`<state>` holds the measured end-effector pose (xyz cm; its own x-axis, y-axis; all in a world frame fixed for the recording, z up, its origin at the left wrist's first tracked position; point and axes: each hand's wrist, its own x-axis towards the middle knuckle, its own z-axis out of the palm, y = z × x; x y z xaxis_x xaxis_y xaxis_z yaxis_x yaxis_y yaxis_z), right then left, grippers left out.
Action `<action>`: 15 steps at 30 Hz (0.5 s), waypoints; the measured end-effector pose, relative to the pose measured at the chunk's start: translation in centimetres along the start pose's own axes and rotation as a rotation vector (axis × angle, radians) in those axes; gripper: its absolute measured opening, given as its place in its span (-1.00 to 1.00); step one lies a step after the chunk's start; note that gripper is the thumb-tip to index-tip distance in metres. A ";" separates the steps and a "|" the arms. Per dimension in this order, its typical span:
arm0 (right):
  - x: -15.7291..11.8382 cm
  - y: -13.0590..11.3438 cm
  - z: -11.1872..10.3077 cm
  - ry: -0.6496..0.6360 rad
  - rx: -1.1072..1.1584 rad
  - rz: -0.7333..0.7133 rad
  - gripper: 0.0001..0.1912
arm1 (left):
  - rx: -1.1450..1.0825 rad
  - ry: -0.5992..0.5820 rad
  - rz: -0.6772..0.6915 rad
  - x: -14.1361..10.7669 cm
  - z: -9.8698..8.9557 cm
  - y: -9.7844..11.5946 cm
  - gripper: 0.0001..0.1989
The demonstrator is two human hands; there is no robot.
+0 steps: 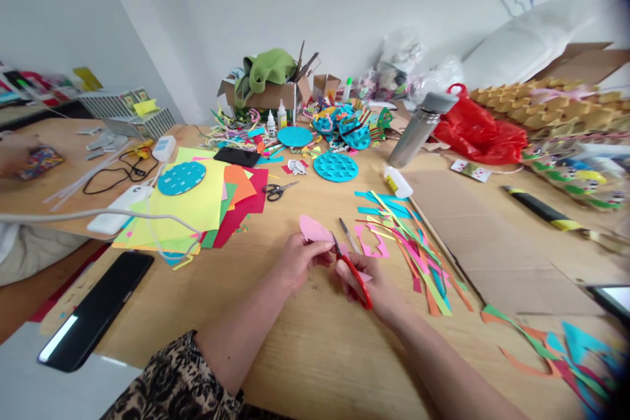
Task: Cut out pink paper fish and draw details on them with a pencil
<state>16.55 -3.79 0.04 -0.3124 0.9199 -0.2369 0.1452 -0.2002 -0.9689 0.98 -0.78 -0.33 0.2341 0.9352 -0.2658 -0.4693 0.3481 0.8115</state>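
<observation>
My left hand (298, 257) pinches a piece of pink paper (315, 230) above the wooden table. In my right hand (369, 279) is a pair of red-handled scissors (355, 275), its blades at the edge of the paper. Another bit of pink shows by the right fingers. Just beyond the hands lie a pen (349, 235) and a pink paper offcut (373, 241) with shapes cut out of it. Coloured paper strips (418, 246) are strewn to the right of my right hand.
Coloured sheets (197, 200) and black scissors (279, 191) lie left. A smartphone (98, 308) rests near the front left edge. Right are flat cardboard (472, 230), a glue bottle (398, 182), a steel flask (418, 131) and a box cutter (541, 208). Another person's arm (44, 275) is at far left.
</observation>
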 end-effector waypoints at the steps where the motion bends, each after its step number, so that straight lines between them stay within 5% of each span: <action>1: 0.1 0.1 0.1 -0.001 -0.003 -0.007 -0.50 | -0.014 -0.002 0.000 0.0 0.1 0.0 -0.75; 7: 1.0 -0.4 0.3 0.088 0.059 -0.007 -0.46 | -0.043 -0.029 -0.031 1.4 0.7 0.6 -0.73; 15: 5.6 -2.6 0.5 0.239 0.078 -0.054 -0.46 | -0.090 0.025 0.081 6.4 1.5 2.5 -0.74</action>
<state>13.96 1.70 1.15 -0.0858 0.9818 -0.1697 0.0587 -0.1650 -0.9845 2.56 5.99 0.82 0.1720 0.9613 -0.2151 -0.5603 0.2751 0.7813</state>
